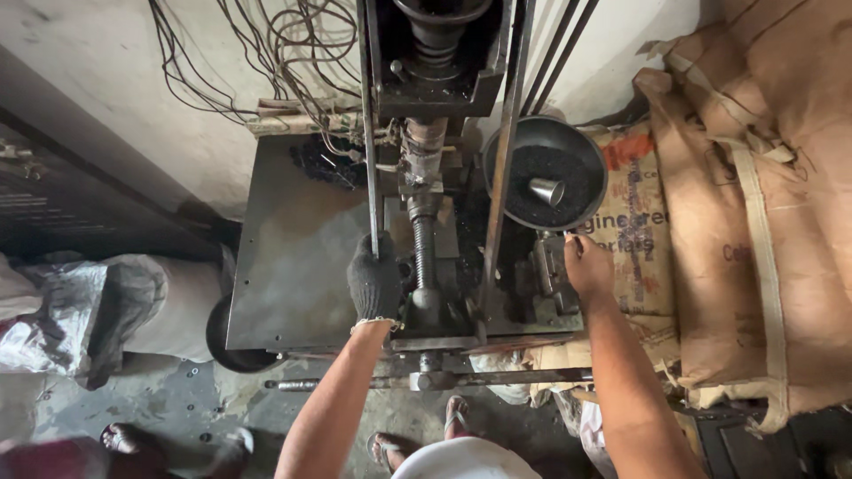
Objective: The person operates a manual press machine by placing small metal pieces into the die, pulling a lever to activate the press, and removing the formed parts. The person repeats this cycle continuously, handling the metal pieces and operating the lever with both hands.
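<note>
The press (424, 222) stood at the plate's middle, its left rod (370, 133) gripped by the gloved left hand (374, 282), fingers wrapped tight. The bare right hand (586, 264) rested by the pan (545, 174), fingers curled, hold unclear. Keeping both hands off the screw (424, 253) seemed wise.

Grimy pale wall (115, 62) with tangled wires (266, 53); stained concrete floor (177, 399); stacked sacks (781, 177)

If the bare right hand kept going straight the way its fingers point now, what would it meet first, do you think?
Most likely the rim of the round dark pan: the right hand points up the picture, fingertips just beneath it. The pan holds black granules and a small metal cup. Depth is unclear, so the hand may pass under.
</note>
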